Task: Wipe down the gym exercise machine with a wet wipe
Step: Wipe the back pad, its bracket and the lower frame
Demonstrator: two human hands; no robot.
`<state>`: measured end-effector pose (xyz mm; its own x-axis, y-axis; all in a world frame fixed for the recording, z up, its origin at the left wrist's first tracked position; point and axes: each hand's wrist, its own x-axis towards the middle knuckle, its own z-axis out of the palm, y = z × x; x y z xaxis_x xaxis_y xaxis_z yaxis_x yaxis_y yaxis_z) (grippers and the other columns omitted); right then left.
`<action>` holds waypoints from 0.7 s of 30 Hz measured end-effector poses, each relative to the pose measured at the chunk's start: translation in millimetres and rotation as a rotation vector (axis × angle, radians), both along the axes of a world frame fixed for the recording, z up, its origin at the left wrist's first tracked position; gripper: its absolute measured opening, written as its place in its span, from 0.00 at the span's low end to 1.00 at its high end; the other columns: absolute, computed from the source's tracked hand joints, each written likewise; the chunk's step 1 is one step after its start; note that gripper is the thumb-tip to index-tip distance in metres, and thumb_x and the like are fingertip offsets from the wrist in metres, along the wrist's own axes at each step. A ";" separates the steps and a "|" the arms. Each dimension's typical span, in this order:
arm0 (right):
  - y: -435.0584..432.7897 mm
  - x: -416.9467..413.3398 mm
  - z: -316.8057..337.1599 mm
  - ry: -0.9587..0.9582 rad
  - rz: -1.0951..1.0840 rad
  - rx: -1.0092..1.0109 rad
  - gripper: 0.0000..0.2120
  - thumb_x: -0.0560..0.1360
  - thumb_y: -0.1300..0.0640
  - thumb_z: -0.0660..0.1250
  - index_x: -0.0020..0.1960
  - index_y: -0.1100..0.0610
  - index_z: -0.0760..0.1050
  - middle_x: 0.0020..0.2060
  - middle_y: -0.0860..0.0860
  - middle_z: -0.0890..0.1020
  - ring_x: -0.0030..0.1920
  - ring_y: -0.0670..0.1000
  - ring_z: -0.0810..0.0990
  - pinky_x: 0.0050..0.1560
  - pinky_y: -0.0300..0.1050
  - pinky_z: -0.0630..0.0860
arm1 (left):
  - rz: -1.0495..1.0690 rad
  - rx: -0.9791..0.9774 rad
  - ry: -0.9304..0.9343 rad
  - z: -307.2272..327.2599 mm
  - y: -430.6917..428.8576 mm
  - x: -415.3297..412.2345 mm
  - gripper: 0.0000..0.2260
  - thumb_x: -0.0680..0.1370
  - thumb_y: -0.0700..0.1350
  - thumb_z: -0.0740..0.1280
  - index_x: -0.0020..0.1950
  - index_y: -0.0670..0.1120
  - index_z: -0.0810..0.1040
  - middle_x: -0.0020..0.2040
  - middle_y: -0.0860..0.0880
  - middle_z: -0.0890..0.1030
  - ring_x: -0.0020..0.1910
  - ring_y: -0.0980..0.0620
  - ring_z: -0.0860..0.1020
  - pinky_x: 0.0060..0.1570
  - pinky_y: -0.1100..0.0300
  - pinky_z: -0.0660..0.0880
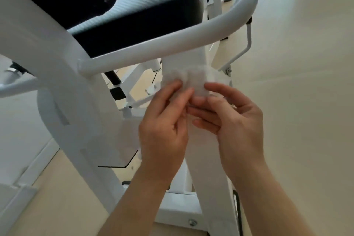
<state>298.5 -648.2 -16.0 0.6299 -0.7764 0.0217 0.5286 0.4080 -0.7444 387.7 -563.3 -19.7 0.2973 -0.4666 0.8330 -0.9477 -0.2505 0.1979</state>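
We hold the wet wipe (193, 79) between both hands, fingers curled and pinching its lower edge: left hand (164, 122) from seven o'clock, right hand (236, 119) from five. The wipe fans out at twelve o'clock of our fingertips (209, 86), before the white upright of the exercise machine (203, 159).

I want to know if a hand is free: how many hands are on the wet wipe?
2. The left hand grips the wet wipe at its lower left, the right hand at its lower right, both in front of the white machine post.
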 end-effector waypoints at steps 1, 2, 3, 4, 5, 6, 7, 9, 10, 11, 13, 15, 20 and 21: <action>-4.4 -4.0 -6.2 0.007 -0.042 0.026 0.11 0.77 0.67 0.64 0.54 0.55 0.79 0.35 0.56 0.84 0.34 0.54 0.84 0.35 0.43 0.80 | -0.030 0.103 -0.054 -4.9 -5.1 -5.2 0.12 0.81 0.37 0.63 0.63 0.38 0.79 0.65 0.40 0.76 0.67 0.47 0.73 0.65 0.57 0.72; -7.8 -7.1 -15.0 0.047 -0.104 0.010 0.11 0.77 0.66 0.66 0.55 0.54 0.80 0.33 0.56 0.82 0.32 0.52 0.82 0.35 0.43 0.79 | -0.049 0.219 -0.112 -11.9 -9.3 -9.9 0.14 0.82 0.41 0.60 0.66 0.39 0.76 0.69 0.39 0.72 0.71 0.44 0.68 0.68 0.52 0.69; -8.7 -8.8 -24.5 0.111 -0.160 -0.035 0.10 0.76 0.63 0.68 0.55 0.53 0.81 0.33 0.56 0.79 0.32 0.51 0.79 0.37 0.43 0.77 | -0.049 0.327 -0.182 -17.5 -12.6 -12.4 0.16 0.83 0.44 0.59 0.69 0.40 0.73 0.72 0.40 0.68 0.74 0.43 0.63 0.70 0.49 0.67; -7.0 -8.3 -33.8 0.175 -0.205 -0.081 0.09 0.76 0.60 0.70 0.55 0.51 0.82 0.35 0.57 0.77 0.34 0.48 0.77 0.40 0.41 0.76 | -0.032 0.416 -0.257 -19.3 -15.6 -11.7 0.18 0.84 0.47 0.59 0.71 0.41 0.71 0.74 0.41 0.66 0.76 0.44 0.61 0.72 0.47 0.64; -2.9 -5.9 -40.7 0.221 -0.238 -0.120 0.08 0.77 0.57 0.70 0.55 0.50 0.82 0.39 0.54 0.78 0.37 0.44 0.77 0.43 0.37 0.75 | -0.003 0.481 -0.324 -16.8 -19.5 -8.4 0.20 0.83 0.48 0.58 0.73 0.41 0.69 0.75 0.42 0.64 0.76 0.44 0.60 0.72 0.46 0.63; 2.2 -2.3 -43.6 0.256 -0.267 -0.161 0.09 0.78 0.55 0.67 0.57 0.49 0.81 0.45 0.51 0.78 0.41 0.39 0.78 0.46 0.31 0.73 | 0.036 0.530 -0.376 -10.7 -23.0 -4.4 0.22 0.83 0.50 0.58 0.74 0.41 0.65 0.76 0.42 0.63 0.76 0.45 0.59 0.73 0.46 0.61; 6.0 2.0 -43.2 0.297 -0.305 -0.219 0.12 0.80 0.54 0.63 0.61 0.49 0.79 0.52 0.48 0.76 0.48 0.36 0.77 0.50 0.27 0.71 | 0.076 0.564 -0.405 -3.6 -26.5 -0.7 0.24 0.83 0.51 0.57 0.76 0.41 0.62 0.77 0.42 0.60 0.77 0.45 0.58 0.74 0.47 0.58; 8.3 9.5 -35.8 0.324 -0.316 -0.365 0.20 0.80 0.52 0.57 0.70 0.51 0.71 0.63 0.43 0.72 0.64 0.34 0.70 0.63 0.28 0.66 | 0.142 0.574 -0.393 4.8 -32.9 0.7 0.28 0.82 0.52 0.59 0.77 0.40 0.56 0.78 0.41 0.55 0.78 0.44 0.54 0.76 0.47 0.54; 7.0 11.4 -28.4 0.307 -0.250 -0.420 0.23 0.80 0.50 0.55 0.74 0.50 0.66 0.69 0.42 0.68 0.69 0.35 0.64 0.69 0.31 0.62 | 0.182 0.562 -0.368 2.9 -33.1 -0.7 0.29 0.82 0.50 0.62 0.77 0.38 0.55 0.78 0.40 0.54 0.78 0.44 0.53 0.76 0.47 0.53; 4.4 13.3 -20.2 0.295 -0.158 -0.471 0.25 0.80 0.48 0.53 0.76 0.48 0.60 0.74 0.41 0.64 0.73 0.35 0.59 0.74 0.34 0.57 | 0.225 0.550 -0.333 -2.1 -29.4 -3.1 0.32 0.80 0.49 0.65 0.76 0.37 0.55 0.78 0.39 0.54 0.78 0.44 0.53 0.76 0.47 0.53; -4.6 15.9 -6.5 0.342 0.005 -0.567 0.26 0.82 0.44 0.49 0.79 0.44 0.49 0.78 0.40 0.55 0.76 0.37 0.51 0.77 0.38 0.49 | 0.242 0.582 -0.275 -17.2 -10.2 -4.0 0.34 0.78 0.48 0.68 0.76 0.36 0.55 0.78 0.39 0.53 0.78 0.44 0.52 0.76 0.48 0.54; -12.9 23.1 3.6 0.452 0.045 -0.672 0.30 0.82 0.41 0.50 0.79 0.45 0.42 0.79 0.43 0.52 0.77 0.43 0.53 0.75 0.41 0.52 | 0.140 0.645 -0.208 -28.8 17.0 -2.1 0.32 0.79 0.47 0.65 0.77 0.37 0.54 0.79 0.42 0.51 0.78 0.45 0.51 0.74 0.48 0.59; -5.8 54.3 16.7 0.594 -0.388 -0.785 0.32 0.81 0.40 0.53 0.78 0.57 0.54 0.67 0.55 0.71 0.60 0.55 0.75 0.49 0.44 0.70 | 0.030 0.585 -0.008 -27.1 51.4 -16.0 0.22 0.75 0.38 0.61 0.69 0.40 0.72 0.73 0.45 0.69 0.70 0.46 0.71 0.62 0.57 0.74; -1.1 55.6 8.5 0.592 -0.442 -0.777 0.32 0.80 0.40 0.52 0.77 0.58 0.57 0.66 0.56 0.72 0.60 0.57 0.76 0.51 0.48 0.73 | 0.025 0.517 0.014 -24.3 51.3 -18.7 0.20 0.74 0.35 0.61 0.67 0.41 0.75 0.69 0.44 0.73 0.67 0.49 0.73 0.63 0.61 0.73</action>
